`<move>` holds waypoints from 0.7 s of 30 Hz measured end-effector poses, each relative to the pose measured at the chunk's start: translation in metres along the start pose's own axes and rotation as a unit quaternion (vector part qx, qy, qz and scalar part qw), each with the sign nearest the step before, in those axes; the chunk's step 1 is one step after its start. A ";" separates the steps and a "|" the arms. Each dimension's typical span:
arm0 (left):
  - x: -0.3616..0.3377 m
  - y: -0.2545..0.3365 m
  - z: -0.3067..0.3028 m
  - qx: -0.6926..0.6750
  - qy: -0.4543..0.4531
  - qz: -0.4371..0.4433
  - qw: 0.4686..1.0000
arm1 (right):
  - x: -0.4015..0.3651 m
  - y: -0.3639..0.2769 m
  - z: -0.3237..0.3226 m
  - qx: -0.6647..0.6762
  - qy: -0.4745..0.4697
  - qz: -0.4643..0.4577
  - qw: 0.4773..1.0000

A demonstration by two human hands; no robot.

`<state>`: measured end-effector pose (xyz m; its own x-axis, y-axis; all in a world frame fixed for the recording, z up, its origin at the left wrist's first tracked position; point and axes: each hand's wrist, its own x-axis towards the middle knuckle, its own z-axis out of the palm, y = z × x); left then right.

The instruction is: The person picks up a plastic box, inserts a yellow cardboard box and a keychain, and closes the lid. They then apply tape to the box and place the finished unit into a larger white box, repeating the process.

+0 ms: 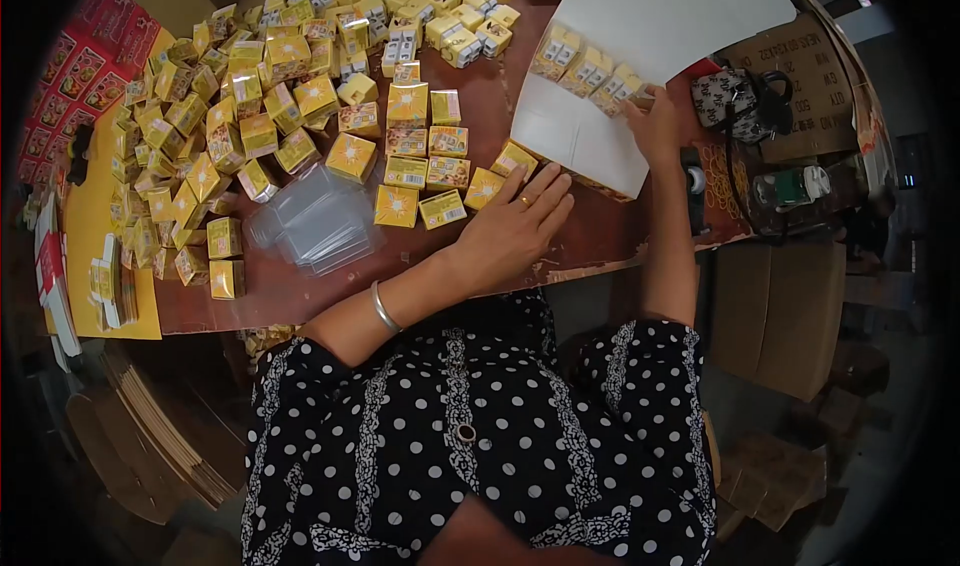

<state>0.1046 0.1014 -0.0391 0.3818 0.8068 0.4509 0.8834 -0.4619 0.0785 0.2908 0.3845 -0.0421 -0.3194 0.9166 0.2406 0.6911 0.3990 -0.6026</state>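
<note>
My left hand (525, 214), with a ring and a bracelet, lies flat with its fingers stretched out at the near corner of an open display box (572, 131). Under and beside its fingertips are small yellow boxes (484, 188). The display box is white inside and its big flap stands up behind. A row of small boxes in clear wrap (588, 72) sits along its far side. My right hand (652, 124) reaches to the right end of that row, thumb and fingers closed around the end box; the fingertips are partly hidden.
A large heap of yellow boxes (250, 116) covers the table's left and back. Clear plastic sleeves (318, 221) lie at the near edge. To the right are a patterned bag (728, 101), rubber bands (722, 178), a jar (790, 186) and a cardboard carton (775, 311).
</note>
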 end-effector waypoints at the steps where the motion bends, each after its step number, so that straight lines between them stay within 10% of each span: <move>1: -0.001 -0.002 -0.001 -0.002 -0.005 -0.004 1.000 | 0.001 0.004 0.005 0.006 -0.009 0.012 1.000; 4: -0.007 -0.013 -0.016 -0.085 0.079 -0.174 0.978 | 0.001 0.016 0.012 0.007 -0.017 0.017 1.000; 15: -0.078 -0.032 -0.073 -0.066 0.193 -0.263 0.943 | 0.005 0.027 -0.004 -0.109 -0.105 -0.106 0.983; 21: -0.179 -0.061 -0.130 0.037 0.049 -0.425 0.903 | -0.058 -0.033 -0.034 0.051 -0.021 -0.039 0.998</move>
<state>-0.0532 -0.0625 -0.0087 -0.4651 0.8204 0.3325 0.8633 0.3374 0.3752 0.3082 0.3189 -0.0102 -0.3978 0.8802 0.2591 0.5943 0.4623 -0.6581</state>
